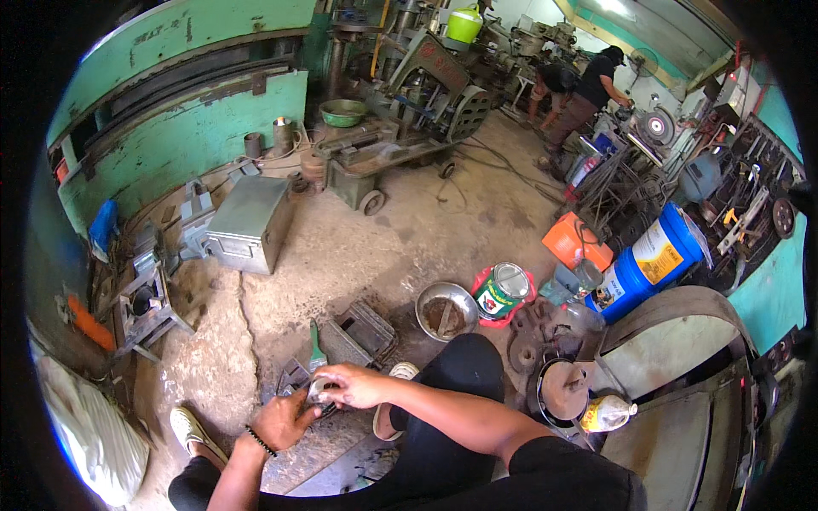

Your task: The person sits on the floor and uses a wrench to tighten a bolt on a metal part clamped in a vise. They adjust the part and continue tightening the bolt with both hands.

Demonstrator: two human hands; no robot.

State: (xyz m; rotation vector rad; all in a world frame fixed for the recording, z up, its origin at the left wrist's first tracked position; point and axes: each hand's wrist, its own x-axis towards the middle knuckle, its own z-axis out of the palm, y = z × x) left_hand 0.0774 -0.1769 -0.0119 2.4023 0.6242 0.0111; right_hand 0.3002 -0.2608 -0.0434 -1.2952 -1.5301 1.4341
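Low in front of me, my right hand [356, 386] pinches a small silvery round metal piece [321, 392]. My left hand [283, 421], with a beaded bracelet at the wrist, is closed beside it; its fingers curl at a dark metal part mostly hidden under both hands. Just beyond the hands is a green paintbrush [317, 346]. A grey block-shaped metal casting [361, 333] with a hollow in it lies on the floor farther ahead. To its right sits a round metal basin [423, 300] containing dark liquid and a flat piece.
A green-and-white can [501, 294] stands right of the basin. Blue buckets [643, 260], an orange container [578, 242] and a bottle [607, 414] crowd the right. A grey metal box [249, 220] is at left. Beyond stands a wheeled machine [409, 128]; people [588, 89] work at the back.
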